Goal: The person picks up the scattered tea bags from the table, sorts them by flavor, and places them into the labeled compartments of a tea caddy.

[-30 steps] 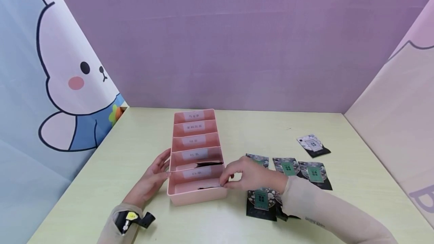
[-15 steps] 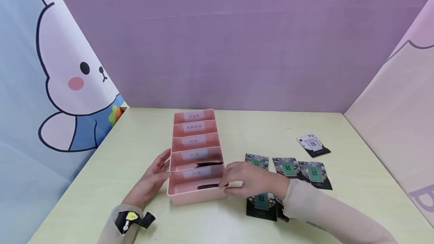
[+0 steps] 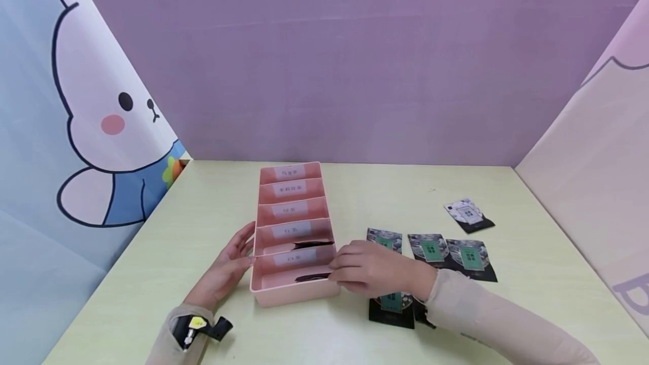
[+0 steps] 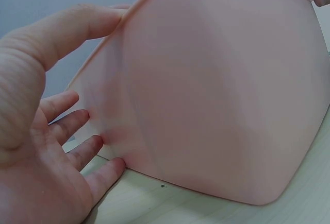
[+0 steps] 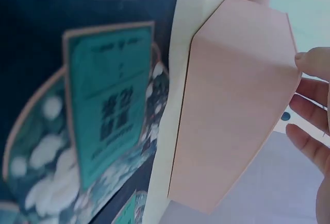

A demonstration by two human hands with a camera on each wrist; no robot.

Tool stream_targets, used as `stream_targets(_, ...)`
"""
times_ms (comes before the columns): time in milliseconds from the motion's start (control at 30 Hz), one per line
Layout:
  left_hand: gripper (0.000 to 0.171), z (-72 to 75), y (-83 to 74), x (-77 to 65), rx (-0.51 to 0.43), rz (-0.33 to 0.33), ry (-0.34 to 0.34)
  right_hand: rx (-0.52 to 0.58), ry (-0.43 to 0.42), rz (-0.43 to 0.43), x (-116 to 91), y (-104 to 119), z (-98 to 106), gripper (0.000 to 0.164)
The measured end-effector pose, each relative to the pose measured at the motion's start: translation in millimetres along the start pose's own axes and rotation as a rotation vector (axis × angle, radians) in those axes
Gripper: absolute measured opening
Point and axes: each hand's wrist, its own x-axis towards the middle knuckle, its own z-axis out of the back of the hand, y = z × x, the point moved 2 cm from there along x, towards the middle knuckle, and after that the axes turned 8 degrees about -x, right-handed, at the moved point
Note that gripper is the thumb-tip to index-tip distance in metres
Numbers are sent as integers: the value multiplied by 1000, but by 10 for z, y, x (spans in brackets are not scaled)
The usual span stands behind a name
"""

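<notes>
A long pink divided box stands on the table, with paper labels in its compartments. My left hand rests against the left side; in the left wrist view, the thumb lies at the rim and the spread fingers touch the outer wall. My right hand is at the front right rim, its fingertips over the edge, and no object shows between its fingers in the right wrist view. One dark tea sachet lies in the front compartment, its right end hidden by that hand. Another dark sachet sits one compartment behind.
Several dark tea sachets with green labels lie on the table right of the box, some partly under the right forearm. A white and black sachet lies farther back. A purple backdrop rises behind the table.
The right hand has shifted slightly and its fingers have loosened at the rim. More of the sachet in the front compartment shows than one second ago. The left hand stays in place.
</notes>
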Motion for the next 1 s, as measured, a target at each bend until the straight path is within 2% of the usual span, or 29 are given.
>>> stream_targets(167, 81, -12, -15, -6, -2, -10, 16, -126, -19, 35, -76, -65, 49, 22)
stream_targets(267, 81, -14, -16, -3, -4, -14, 21, -171, -39, 28, -143, -136, 105, 26)
stream_targets(500, 81, -3, -7, -5, -5, -25, 25, -171, -17, -113, -428, -414, 232, 33)
stream_targets(733, 81, -12, -6, -6, 3, -9, 7, -340, 131, -240, -903, -706, 283, 55)
stream_targets(833, 80, -12, -8, -5, -1, -10, 16, -371, 180, -284, -1065, -796, 303, 60)
stream_targets(933, 80, -4, -6, -4, -2, -13, 19, -370, 220, -321, -1193, -867, 339, 60)
stream_targets(1000, 80, -4, -6, -3, -3, -12, 20, -358, 258, -357, -1279, -913, 371, 44)
